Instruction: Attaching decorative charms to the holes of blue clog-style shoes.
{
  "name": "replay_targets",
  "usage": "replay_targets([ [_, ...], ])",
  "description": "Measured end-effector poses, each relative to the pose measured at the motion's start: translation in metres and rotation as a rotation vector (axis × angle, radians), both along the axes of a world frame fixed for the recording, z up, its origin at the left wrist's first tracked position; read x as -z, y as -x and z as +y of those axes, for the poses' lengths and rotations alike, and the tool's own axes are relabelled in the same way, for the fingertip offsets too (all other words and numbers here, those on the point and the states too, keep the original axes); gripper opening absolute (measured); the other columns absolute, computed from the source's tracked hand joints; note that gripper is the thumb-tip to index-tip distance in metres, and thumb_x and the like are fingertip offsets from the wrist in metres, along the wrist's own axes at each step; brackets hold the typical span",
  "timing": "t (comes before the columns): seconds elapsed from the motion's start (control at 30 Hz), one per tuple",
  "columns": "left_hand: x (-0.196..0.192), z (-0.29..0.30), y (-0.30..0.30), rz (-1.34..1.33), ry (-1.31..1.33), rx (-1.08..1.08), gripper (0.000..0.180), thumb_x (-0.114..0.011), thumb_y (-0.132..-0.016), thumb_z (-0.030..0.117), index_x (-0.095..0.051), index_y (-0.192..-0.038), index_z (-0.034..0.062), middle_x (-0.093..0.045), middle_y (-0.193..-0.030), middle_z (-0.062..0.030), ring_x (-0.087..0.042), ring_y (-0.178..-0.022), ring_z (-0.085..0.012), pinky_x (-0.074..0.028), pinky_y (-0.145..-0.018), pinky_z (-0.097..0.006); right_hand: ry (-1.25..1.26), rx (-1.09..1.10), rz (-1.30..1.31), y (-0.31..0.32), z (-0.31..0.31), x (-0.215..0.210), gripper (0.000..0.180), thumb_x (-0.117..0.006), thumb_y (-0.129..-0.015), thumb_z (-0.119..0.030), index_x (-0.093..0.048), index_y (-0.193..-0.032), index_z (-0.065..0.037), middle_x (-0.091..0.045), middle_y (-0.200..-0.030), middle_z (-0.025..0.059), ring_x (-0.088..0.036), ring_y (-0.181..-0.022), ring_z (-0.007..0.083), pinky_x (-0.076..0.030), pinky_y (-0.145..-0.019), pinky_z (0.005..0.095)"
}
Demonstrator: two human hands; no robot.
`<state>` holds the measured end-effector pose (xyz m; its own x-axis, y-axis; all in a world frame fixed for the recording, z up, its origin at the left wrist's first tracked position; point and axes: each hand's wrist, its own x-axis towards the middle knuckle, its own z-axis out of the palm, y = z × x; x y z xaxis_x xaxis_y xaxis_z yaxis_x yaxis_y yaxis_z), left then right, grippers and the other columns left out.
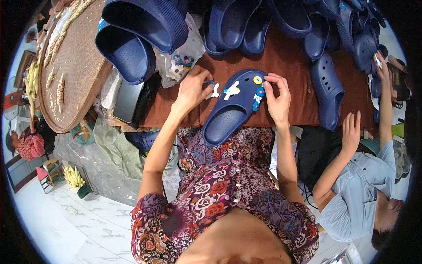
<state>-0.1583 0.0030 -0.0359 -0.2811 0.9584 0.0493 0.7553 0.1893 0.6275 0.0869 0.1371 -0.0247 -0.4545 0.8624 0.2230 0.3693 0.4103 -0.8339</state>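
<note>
A navy clog (224,123) lies at the near edge of the brown cloth, its toe pointing away and its heel over the edge. On its upper sit a white figure charm (231,90), a yellow ring charm (257,80) and several blue flower charms (259,94). My left hand (193,91) is closed, its fingertips pinching a white and blue shoe charm (214,91) just left of the clog. My right hand (278,97) grips the clog's right edge between thumb and fingers, beside the yellow and blue charms.
A clear plastic bag (182,61) of charms lies beyond my left hand. Navy clogs (140,22) crowd the far side of the brown cloth (290,61). A round woven tray (79,75) with corn stands at the left. A co-worker in light blue (358,193) sits at the right.
</note>
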Motion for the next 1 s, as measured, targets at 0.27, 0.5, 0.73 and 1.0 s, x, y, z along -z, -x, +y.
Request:
replay_targets([
  [0.27,-0.013,0.013,-0.012,-0.156,-0.073,-0.105,0.017,-0.075,-0.081,0.015,-0.065,-0.088,0.0035,-0.068,-0.079,-0.008,-0.068,-0.072,-0.0236,-0.052,-0.065,-0.034,-0.003,-0.017,-0.014,0.0,0.003,0.0,0.015,-0.065,-0.089,-0.008,-0.067,-0.103,-0.004,-0.063,-0.116,0.0141,-0.061,-0.11,0.0285,-0.047,-0.095,0.0365],
  [0.5,-0.018,0.052,-0.041,-0.351,-0.241,0.016,0.018,-0.073,-0.082,0.007,-0.072,-0.1,0.006,-0.071,-0.086,-0.007,-0.068,-0.078,-0.0186,-0.055,-0.07,-0.034,0.008,-0.038,-0.033,0.005,0.002,-0.003,0.015,-0.065,-0.088,-0.008,-0.067,-0.103,-0.004,-0.062,-0.116,0.0145,-0.061,-0.111,0.0296,-0.047,-0.095,0.0369],
  [0.73,-0.009,0.061,-0.037,-0.1,-0.317,0.263,0.022,-0.073,-0.075,0.005,-0.074,-0.097,0.0079,-0.073,-0.093,-0.007,-0.066,-0.086,-0.026,-0.054,-0.078,-0.037,-0.015,-0.069,-0.057,0.009,0.003,-0.008,0.015,-0.066,-0.088,-0.011,-0.067,-0.102,-0.004,-0.062,-0.114,0.0139,-0.061,-0.109,0.0296,-0.047,-0.094,0.0378],
  [1.0,-0.021,0.052,-0.038,0.033,-0.277,0.322,0.029,-0.071,-0.07,0.005,-0.075,-0.098,0.0088,-0.074,-0.097,-0.0067,-0.066,-0.082,-0.0268,-0.053,-0.077,-0.038,-0.047,-0.081,-0.09,0.01,0.001,0.0,0.015,-0.062,-0.091,-0.012,-0.066,-0.103,-0.005,-0.06,-0.116,0.015,-0.058,-0.111,0.0315,-0.045,-0.096,0.0398],
])
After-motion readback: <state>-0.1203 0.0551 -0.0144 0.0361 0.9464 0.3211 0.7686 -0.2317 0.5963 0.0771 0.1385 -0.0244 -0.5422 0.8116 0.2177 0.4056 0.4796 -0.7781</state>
